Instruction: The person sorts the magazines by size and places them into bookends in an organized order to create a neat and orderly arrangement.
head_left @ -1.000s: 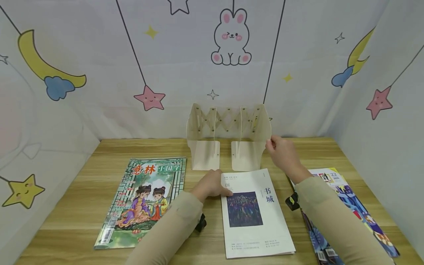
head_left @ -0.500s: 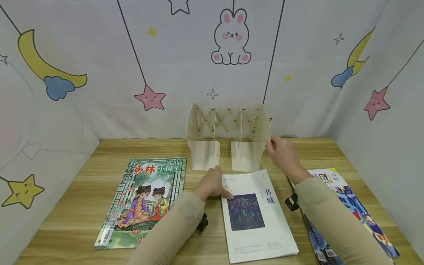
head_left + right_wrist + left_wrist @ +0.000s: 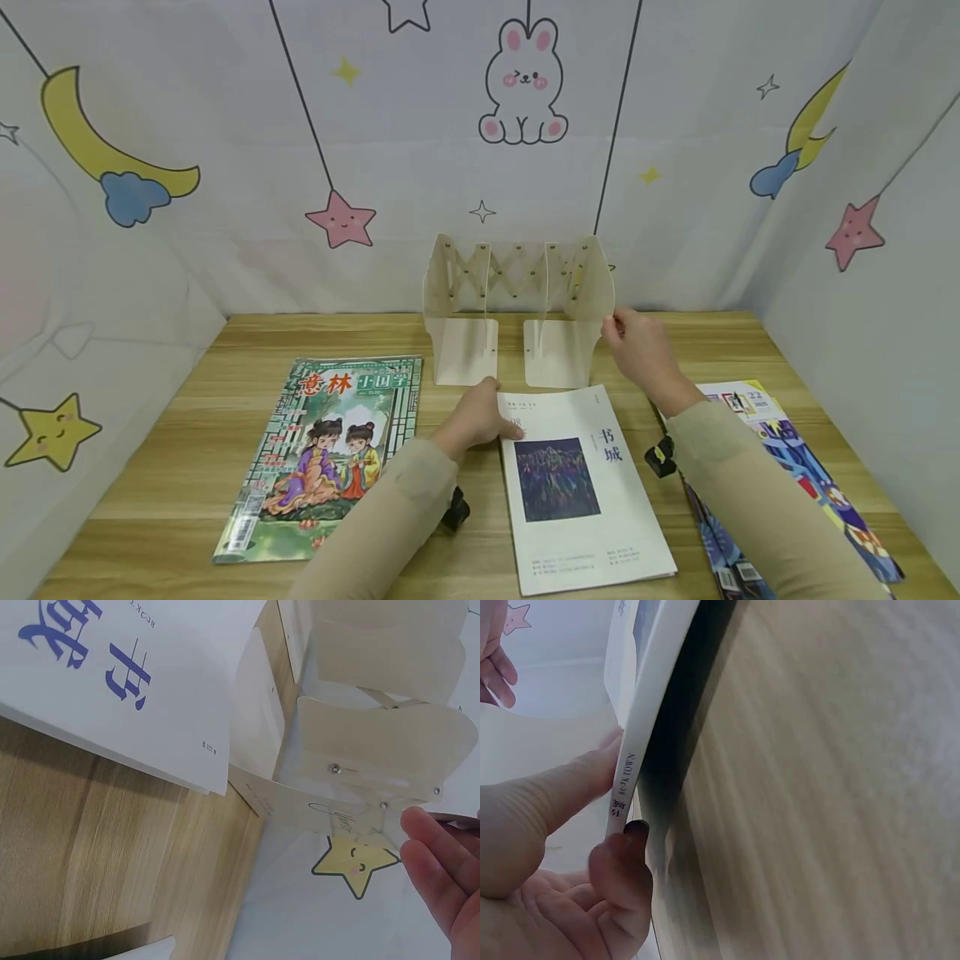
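My left hand (image 3: 474, 421) pinches a white magazine (image 3: 622, 517) at the upper part of its spine, thumb on the cover and fingers under it. In the left wrist view the spine (image 3: 649, 712) reads BOOKTOWN and stands off the wood, with a dark shadow beneath. Behind it stands a cream expandable book rack (image 3: 468, 354) with upright dividers and a criss-cross back. My right hand (image 3: 641, 348) pinches the front edge of the rack's right end panel (image 3: 596, 292). In the right wrist view its fingers (image 3: 431, 859) lie along that panel's edge; the thumb is hidden.
A green illustrated magazine (image 3: 337, 467) lies flat on the wooden table (image 3: 172, 467) at the left. Several colourful magazines (image 3: 810, 467) lie at the right, partly under my right forearm. A patterned white curtain (image 3: 420, 100) closes off the back and sides.
The white magazine has shifted slightly toward me and to the right within the last second, and my left thumb has moved a little on it. The right hand and rack stay put.
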Motion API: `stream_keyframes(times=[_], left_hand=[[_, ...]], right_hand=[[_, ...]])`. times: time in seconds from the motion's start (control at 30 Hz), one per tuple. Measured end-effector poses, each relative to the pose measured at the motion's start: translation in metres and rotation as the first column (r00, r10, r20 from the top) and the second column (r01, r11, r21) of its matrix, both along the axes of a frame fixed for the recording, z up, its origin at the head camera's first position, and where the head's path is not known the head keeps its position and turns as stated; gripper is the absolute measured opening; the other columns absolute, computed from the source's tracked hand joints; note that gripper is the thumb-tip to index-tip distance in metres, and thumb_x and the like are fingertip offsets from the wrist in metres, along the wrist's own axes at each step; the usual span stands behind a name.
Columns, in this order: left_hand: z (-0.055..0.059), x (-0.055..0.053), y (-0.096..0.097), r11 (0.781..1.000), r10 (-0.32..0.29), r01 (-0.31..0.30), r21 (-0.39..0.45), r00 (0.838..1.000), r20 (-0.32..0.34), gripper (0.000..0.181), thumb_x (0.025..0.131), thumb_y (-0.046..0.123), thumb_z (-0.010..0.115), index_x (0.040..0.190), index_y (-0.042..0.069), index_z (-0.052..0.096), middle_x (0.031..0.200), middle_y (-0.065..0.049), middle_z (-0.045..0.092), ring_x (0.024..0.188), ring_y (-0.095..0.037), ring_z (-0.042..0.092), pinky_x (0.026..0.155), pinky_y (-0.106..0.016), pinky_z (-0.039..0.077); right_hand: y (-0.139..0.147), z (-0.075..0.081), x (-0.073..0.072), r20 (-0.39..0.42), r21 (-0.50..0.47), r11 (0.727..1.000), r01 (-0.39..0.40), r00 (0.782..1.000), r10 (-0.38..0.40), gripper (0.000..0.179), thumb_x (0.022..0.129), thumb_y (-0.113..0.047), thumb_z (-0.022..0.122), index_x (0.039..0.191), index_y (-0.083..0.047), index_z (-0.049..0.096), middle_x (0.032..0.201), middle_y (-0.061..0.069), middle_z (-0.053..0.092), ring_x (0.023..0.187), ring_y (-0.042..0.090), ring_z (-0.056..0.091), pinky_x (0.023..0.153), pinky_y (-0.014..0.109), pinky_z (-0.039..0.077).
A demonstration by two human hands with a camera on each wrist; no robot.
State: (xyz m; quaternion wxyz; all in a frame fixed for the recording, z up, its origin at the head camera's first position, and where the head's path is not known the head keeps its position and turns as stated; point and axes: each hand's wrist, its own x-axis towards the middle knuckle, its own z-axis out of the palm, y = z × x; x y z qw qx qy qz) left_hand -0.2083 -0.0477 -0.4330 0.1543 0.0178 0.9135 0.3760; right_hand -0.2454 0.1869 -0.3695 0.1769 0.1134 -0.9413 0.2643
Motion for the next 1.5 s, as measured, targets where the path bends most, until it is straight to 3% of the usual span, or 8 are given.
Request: stream_keyframes(times=[0.13,0.23,0.37,0.5,0.67,1.1,1.5], left_hand=[[0.001,0.001,0.0,0.999,0.036,-0.037,0.034,0.999,0.031,0.071,0.072,0.02,0.083,0.127,-0.008,0.047,0.105,-0.016,0.06,0.088,-0.024,0.054,0.079,-0.036,0.051],[0.002,0.002,-0.002,0.991,0.071,-0.076,0.107,0.996,0.054,0.049,0.076,0.018,0.08,0.113,-0.005,0.057,0.093,-0.012,0.059,0.074,-0.02,0.052,0.062,-0.029,0.047],[0.001,0.004,-0.003,0.969,0.104,-0.12,0.217,0.991,0.081,0.025,0.078,0.013,0.077,0.092,0.0,0.062,0.079,-0.009,0.061,0.058,-0.015,0.053,0.049,-0.025,0.046],[-0.002,0.005,-0.003,0.948,0.124,-0.151,0.281,0.986,0.11,0.027,0.079,0.01,0.076,0.092,0.0,0.054,0.075,-0.008,0.059,0.052,-0.013,0.054,0.047,-0.026,0.052],[-0.003,0.007,-0.002,0.931,0.109,-0.151,0.332,0.984,0.141,0.035,0.081,0.009,0.073,0.102,0.0,0.046,0.078,-0.011,0.061,0.051,-0.014,0.057,0.045,-0.027,0.054],[0.003,0.009,0.0,0.932,0.088,-0.132,0.337,0.986,0.142,0.04,0.085,0.012,0.069,0.114,0.002,0.044,0.075,-0.014,0.065,0.045,-0.015,0.056,0.042,-0.028,0.053],[0.004,0.012,0.003,0.928,0.086,-0.115,0.356,0.992,0.096,0.039,0.085,0.013,0.066,0.115,0.004,0.043,0.063,-0.007,0.062,0.039,-0.012,0.046,0.034,-0.022,0.043]], right_hand=[[0.0,0.0,-0.001,-0.003,0.0,1.0,0.001,1.0,-0.001,0.03,0.096,-0.015,0.044,0.095,0.007,0.064,0.078,0.02,0.067,0.054,0.019,0.048,0.05,0.026,0.038],[0.0,0.0,-0.001,-0.001,-0.001,1.0,0.0,1.0,0.0,0.03,0.097,-0.015,0.044,0.094,0.007,0.064,0.077,0.019,0.067,0.053,0.019,0.047,0.049,0.026,0.037],[0.001,0.0,0.0,0.012,-0.002,1.0,-0.003,1.0,0.003,0.031,0.097,-0.015,0.043,0.097,0.007,0.064,0.08,0.021,0.068,0.053,0.019,0.048,0.049,0.025,0.038],[0.0,0.0,0.0,0.017,-0.003,1.0,-0.004,1.0,0.005,0.031,0.097,-0.015,0.043,0.099,0.008,0.064,0.082,0.021,0.068,0.053,0.018,0.048,0.048,0.025,0.038],[0.0,-0.001,0.0,0.01,-0.003,1.0,-0.009,1.0,0.009,0.031,0.097,-0.015,0.043,0.098,0.007,0.065,0.082,0.021,0.068,0.053,0.018,0.048,0.049,0.025,0.038],[0.0,-0.001,0.001,0.011,-0.018,1.0,0.002,1.0,-0.002,0.03,0.096,-0.014,0.044,0.096,0.007,0.065,0.079,0.02,0.067,0.052,0.018,0.045,0.048,0.025,0.035],[-0.002,-0.002,0.001,-0.026,-0.001,1.0,0.009,1.0,-0.009,0.027,0.095,-0.013,0.044,0.079,0.001,0.06,0.061,0.01,0.055,0.049,0.016,0.039,0.047,0.025,0.031]])
